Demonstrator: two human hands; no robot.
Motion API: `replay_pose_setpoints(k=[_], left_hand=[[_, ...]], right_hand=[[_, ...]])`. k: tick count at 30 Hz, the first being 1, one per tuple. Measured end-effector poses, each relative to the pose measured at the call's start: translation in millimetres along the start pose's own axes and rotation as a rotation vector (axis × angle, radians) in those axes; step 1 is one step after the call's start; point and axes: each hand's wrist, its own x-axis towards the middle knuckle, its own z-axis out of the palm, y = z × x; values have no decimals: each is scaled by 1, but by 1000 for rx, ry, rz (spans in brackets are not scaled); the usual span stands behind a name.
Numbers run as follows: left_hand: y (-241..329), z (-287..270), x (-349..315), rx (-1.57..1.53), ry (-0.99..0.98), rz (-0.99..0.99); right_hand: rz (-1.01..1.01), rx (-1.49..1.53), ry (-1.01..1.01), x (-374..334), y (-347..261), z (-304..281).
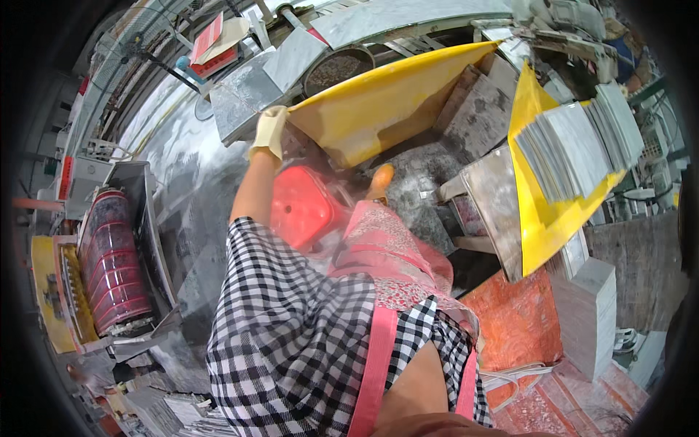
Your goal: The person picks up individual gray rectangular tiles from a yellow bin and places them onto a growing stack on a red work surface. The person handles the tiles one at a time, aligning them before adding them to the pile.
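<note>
My left hand (269, 132), in a cream rubber glove, reaches up past a red plastic stool (300, 209). Its fingers are closed at the left corner of a long yellow sheet (386, 102). That sheet slants up to the right, its far end near a stained upright board (477, 102). Below it stands my foot in an orange boot (380, 180) on wet grey floor. My right hand does not show.
At right, a stack of grey slabs (575, 149) rests on another yellow sheet (535, 229) over a wooden stand. A machine with a ribbed red roller (115, 262) stands at left. A round bin (338, 71) sits behind the long sheet. Orange sheeting (513, 317) lies lower right.
</note>
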Motion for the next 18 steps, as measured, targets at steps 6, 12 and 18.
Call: replay_pose_setpoints(k=[6, 12, 18], left_hand=[[-36, -38, 223, 367, 77, 106], [-19, -18, 350, 663, -62, 174], [49, -24, 364, 726, -405, -195]], right_hand=[[-3, -299, 56, 68, -107, 127], [-154, -432, -27, 48, -238, 264], [-299, -477, -13, -37, -293, 344]])
